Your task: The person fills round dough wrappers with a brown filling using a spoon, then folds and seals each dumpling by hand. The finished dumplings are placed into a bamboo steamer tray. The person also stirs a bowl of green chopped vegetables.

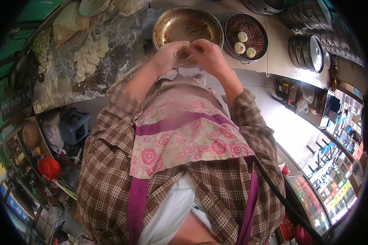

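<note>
My left hand (169, 57) cups a dough wrapper with brown filling (183, 53), its top still showing the filling. Fingers of my right hand (209, 55) pinch at the wrapper's right edge. Both hands are over the near rim of a wide metal bowl (190, 23), whose inside is smeared with filling. Right of the bowl, three pleated buns, one of them nearest the front left (239, 48), sit in a round steamer tray (230, 33) with a brown woven-looking liner.
Flattened dough rounds (90, 56) lie on the floury worktop (116, 39) at left, with a rolling pin (122, 79) at its near edge. Behind them are a large covered dough mass (70, 23) and chopped greens (43, 49). Stacked steamers (306, 52) stand at right.
</note>
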Demonstrator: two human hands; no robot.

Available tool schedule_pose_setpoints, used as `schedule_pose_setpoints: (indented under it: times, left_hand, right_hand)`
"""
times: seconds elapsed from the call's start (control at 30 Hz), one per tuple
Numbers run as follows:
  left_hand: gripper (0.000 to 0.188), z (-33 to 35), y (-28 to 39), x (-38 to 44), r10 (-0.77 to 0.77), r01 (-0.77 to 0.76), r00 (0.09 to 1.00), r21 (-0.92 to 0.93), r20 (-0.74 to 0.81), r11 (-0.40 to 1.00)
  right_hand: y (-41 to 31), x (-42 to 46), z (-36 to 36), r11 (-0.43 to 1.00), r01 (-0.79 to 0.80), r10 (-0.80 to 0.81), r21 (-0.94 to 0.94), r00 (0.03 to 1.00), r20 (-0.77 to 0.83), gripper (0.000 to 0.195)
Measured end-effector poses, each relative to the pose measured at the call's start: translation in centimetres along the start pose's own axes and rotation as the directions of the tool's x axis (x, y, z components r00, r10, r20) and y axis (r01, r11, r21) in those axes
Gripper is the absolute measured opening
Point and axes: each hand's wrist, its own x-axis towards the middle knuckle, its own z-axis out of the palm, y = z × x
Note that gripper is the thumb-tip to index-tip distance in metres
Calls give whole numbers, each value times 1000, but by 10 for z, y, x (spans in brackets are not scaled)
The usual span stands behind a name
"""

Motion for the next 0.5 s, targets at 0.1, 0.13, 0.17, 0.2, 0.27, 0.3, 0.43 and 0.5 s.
schedule_pose_setpoints:
  times: [0.1, 0.13, 0.17, 0.2, 0.27, 0.3, 0.43, 0.5]
  left_hand:
    - [34, -6, -5, -5, 39, -39, 989, 0, -144, 999]
    - [33, -6, -8, -5, 55, -50, 985, 31, -165, 998]
    - [33, -4, -12, -4, 72, -61, 980, 62, -186, 996]
    - [33, -2, -14, -3, 88, -71, 975, 92, -204, 993]
    - [34, 0, -14, -4, 116, -49, 965, 272, -235, 961]
    - [34, 1, -14, -5, 134, -37, 959, 357, -250, 933]
    - [36, 4, -8, -5, 125, -40, 969, 360, -215, 932]
    - [37, 3, -3, -4, 68, -22, 980, 239, -186, 971]
  right_hand:
    - [-5, -3, -3, 998, -3, 3, 58, 1000, -7, 18]
    - [-8, -4, -2, 996, 19, -16, 87, 999, -31, 18]
    - [-10, -4, -1, 993, 42, -36, 115, 998, -55, 18]
    - [-9, -4, -1, 993, 31, -28, 110, 999, -30, 18]
    - [-6, -3, -1, 995, 11, -13, 100, 1000, 22, 18]
    - [-6, -3, 0, 995, 10, -11, 100, 1000, 7, 18]
    - [-14, -3, 0, 995, 29, -25, 98, 999, -39, 17]
    - [-13, -3, 0, 994, 36, -33, 101, 999, -31, 18]
